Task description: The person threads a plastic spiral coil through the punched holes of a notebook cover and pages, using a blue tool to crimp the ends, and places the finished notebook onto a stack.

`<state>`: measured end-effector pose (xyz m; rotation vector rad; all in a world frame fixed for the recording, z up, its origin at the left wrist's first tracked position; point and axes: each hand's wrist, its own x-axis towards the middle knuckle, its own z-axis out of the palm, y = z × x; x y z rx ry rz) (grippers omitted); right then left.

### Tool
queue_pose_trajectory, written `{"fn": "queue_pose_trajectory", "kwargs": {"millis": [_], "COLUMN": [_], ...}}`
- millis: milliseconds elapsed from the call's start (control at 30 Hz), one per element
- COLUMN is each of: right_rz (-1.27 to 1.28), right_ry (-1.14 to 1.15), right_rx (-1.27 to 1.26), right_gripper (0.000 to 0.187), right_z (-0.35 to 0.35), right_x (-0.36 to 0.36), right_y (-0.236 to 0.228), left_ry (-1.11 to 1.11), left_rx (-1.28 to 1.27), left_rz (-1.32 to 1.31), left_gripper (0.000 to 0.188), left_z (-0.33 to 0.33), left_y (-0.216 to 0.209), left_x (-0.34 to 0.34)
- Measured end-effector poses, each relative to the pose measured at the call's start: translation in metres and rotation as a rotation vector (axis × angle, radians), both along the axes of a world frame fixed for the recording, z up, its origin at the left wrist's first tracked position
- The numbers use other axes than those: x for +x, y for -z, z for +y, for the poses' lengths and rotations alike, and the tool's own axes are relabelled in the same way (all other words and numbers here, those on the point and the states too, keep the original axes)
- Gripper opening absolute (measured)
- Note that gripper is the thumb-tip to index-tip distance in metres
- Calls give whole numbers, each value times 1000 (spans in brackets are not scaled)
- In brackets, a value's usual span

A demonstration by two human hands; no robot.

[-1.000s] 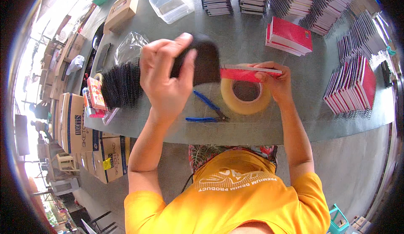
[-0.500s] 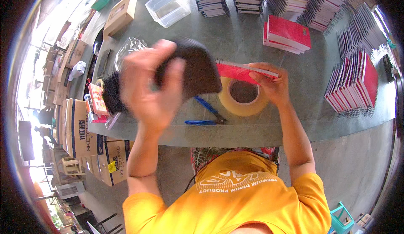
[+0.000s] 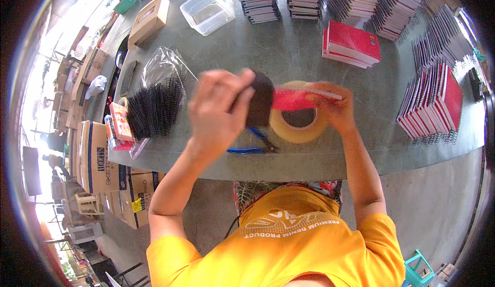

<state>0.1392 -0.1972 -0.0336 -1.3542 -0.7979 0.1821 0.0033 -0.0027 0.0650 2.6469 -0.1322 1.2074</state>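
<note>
My right hand (image 3: 332, 104) grips a thin red notebook (image 3: 294, 99) by its right end, holding it tilted above the table. From the notebook's left edge a black, bent cover-like sheet (image 3: 262, 101) curves up. My left hand (image 3: 219, 101), slightly blurred, has thumb and fingers closed on that sheet's left side. A wide roll of clear tape (image 3: 299, 135) lies flat beneath the notebook, partly hidden by it. Blue-handled pliers (image 3: 246, 151) rest just left of the roll, partly covered by the black sheet.
Black spiral coils (image 3: 152, 109) lie at the left beside crinkled clear plastic (image 3: 162, 65). A clear plastic tub (image 3: 209, 21) and a cardboard box (image 3: 148, 21) stand farther back. Red notebooks (image 3: 348, 44) and several stacks of spiral notebooks (image 3: 430, 101) line the far and right sides.
My left hand has moved right and a little down, bringing the black sheet closer to the notebook. The notebook's red face has turned more into view. The coils are now uncovered.
</note>
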Motion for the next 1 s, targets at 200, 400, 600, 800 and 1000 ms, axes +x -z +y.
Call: {"fn": "queue_pose_trajectory", "kwargs": {"millis": [200,400,600,800,1000], "right_rz": [-141,-779,-798,-788,-779], "right_ry": [3,165,203,149,118], "right_rx": [-149,-700,-640,-586,-575], "right_gripper": [17,18,18,7,17], "right_z": [-7,-8,61,48,35], "right_x": [6,0,-8,-12,-11], "right_y": [-13,-70,-34,-46,-63], "left_ry": [-182,-305,-230,205,235], "left_rx": [-275,-762,-130,-201,-175], "left_rz": [-82,288,134,679,468], "left_gripper": [27,27,25,15,19], "left_z": [41,159,114,25,14], "left_y": [14,75,31,23,22], "left_x": [11,18,47,31,43]}}
